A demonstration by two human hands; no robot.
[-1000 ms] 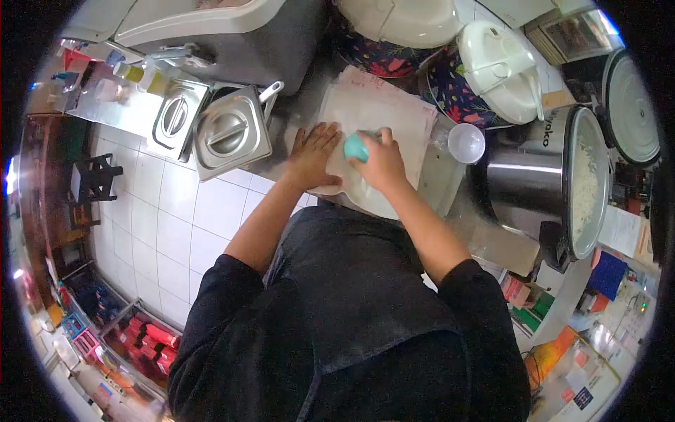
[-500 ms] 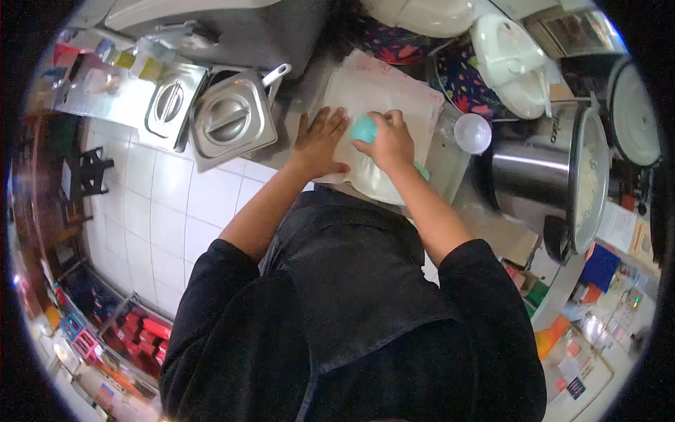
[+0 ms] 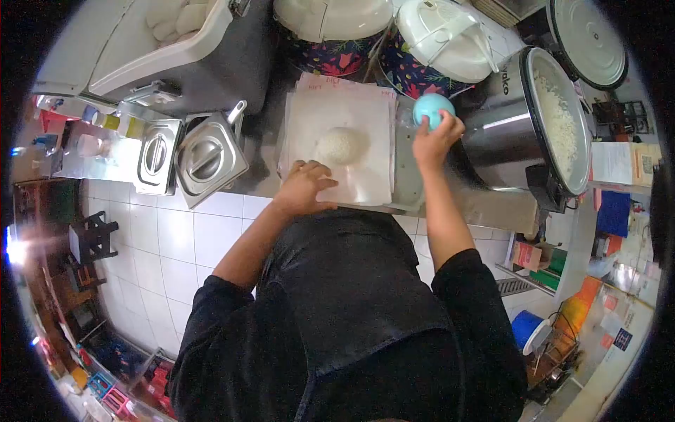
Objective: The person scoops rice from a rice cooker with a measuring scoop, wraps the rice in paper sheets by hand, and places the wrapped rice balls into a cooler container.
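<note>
A rounded mound of white rice (image 3: 340,145) sits on a stack of paper sheets (image 3: 365,112) with red writing along the far edge. My left hand (image 3: 305,188) rests on the near left part of the paper, its fingers apart. Off the paper to the right, my right hand (image 3: 436,139) grips a turquoise bowl (image 3: 432,108) by its side. Beyond that bowl stands the large steel rice cooker (image 3: 503,126), uncovered, with white rice (image 3: 555,123) inside.
Two steel pans with lids (image 3: 208,160) lie at the left. Two patterned pots with cream lids (image 3: 446,42) stand at the back. A grey bin (image 3: 204,77) is at the back left. A round lid (image 3: 590,35) is at the far right.
The turquoise bowl has moved right with my right hand, off the paper, and the rice mound now shows. The small clear cup is no longer visible. The camera view has shifted.
</note>
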